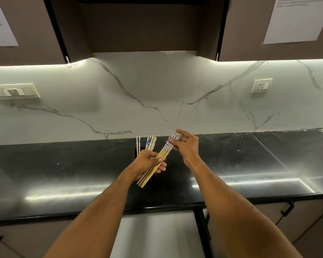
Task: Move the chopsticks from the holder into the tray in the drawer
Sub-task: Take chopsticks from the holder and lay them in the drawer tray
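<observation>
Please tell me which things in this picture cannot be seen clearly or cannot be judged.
- Holder, head view: dark against the dark counter, mostly behind the left hand; its shape is unclear.
- Chopsticks left in the holder: exact count uncertain, lower parts hidden.
- Bundle of chopsticks: overlapping sticks, count unclear.
- Right hand: its grip on the bundle's patterned ends is partly hidden.
- Drawer tray: not identifiable below the counter.
- Wall papers: text blurred.

**One head-worn wide-angle view, facing forward and down**

Looks from head height over a black countertop (231,161) toward a marbled white backsplash (157,86), squarely facing the wall. Sits close: both forearms reach in from the bottom edge, left hand (147,162) and right hand (186,146) near mid-frame. Takes in dark upper cabinets (142,25) above. Bends straight lines toward the edges.
</observation>
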Demonstrator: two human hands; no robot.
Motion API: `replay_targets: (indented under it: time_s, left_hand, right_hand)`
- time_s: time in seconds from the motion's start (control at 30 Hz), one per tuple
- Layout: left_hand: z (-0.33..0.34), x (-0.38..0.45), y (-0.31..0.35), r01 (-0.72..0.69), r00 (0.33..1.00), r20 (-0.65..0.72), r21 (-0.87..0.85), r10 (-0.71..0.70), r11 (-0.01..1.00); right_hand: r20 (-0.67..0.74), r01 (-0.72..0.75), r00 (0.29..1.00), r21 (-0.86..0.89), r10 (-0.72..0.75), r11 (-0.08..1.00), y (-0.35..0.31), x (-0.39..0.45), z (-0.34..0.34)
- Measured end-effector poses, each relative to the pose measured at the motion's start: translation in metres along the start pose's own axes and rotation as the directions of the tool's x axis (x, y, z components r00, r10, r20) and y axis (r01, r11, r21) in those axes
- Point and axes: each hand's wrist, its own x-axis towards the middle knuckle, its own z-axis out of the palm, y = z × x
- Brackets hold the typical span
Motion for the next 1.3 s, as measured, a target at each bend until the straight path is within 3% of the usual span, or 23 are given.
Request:
replay_targets:
  time_s: [0.2,0.43,0.57,0.63,0.73,0.8,0.87,0.97,1.13,1.3]
  left_hand:
    - [0.000,-0.014,-0.012,0.045,0.999,-0.006,0.080,-0.045,0.996]
    - [-0.002,-0.047,-0.029,0.037,0.999,0.002,0.222,-0.038,0.974]
    - [-0.003,-0.074,-0.058,0.032,0.998,-0.055,0.309,-0.016,0.950]
    - [-0.004,-0.086,-0.076,0.034,0.997,-0.071,0.387,-0.007,0.921]
    - [-0.001,-0.102,-0.099,0.065,0.997,-0.067,0.601,-0.032,0.797]
    - [0.004,-0.113,-0.114,0.062,0.997,-0.023,0.742,-0.067,0.667]
    - [0.014,-0.122,-0.125,0.029,0.995,0.028,0.820,-0.092,0.572]
    - [0.025,-0.133,-0.144,-0.030,0.990,0.089,0.887,-0.107,0.461]
    - [0.037,-0.149,-0.181,-0.034,0.989,0.096,0.882,-0.109,0.470]
    - [0.051,-0.160,-0.221,-0.045,0.978,0.140,0.867,-0.157,0.496]
  right_hand:
    - [-0.077,-0.040,0.996,0.166,0.053,0.985,0.014,-0.026,-0.008]
    - [-0.102,-0.094,0.988,0.187,0.115,0.978,0.035,-0.065,-0.004]
    - [-0.090,-0.166,0.981,0.053,0.170,0.985,0.054,-0.096,-0.004]
    - [-0.102,-0.134,0.988,-0.215,0.114,0.967,0.065,-0.115,-0.008]
    - [-0.005,0.044,0.998,-0.682,-0.065,0.730,0.081,-0.146,-0.015]
    - [0.155,0.165,0.986,-0.811,-0.066,0.561,0.093,-0.165,-0.018]
    - [0.284,0.219,0.955,-0.867,0.084,0.447,0.098,-0.179,-0.018]
    - [0.399,0.329,0.850,-0.912,0.345,0.244,0.118,-0.199,-0.009]
    - [0.421,0.452,0.796,-0.891,0.435,0.037,0.159,-0.226,-0.003]
    - [0.380,0.439,0.780,-0.898,0.497,-0.002,0.194,-0.246,-0.013]
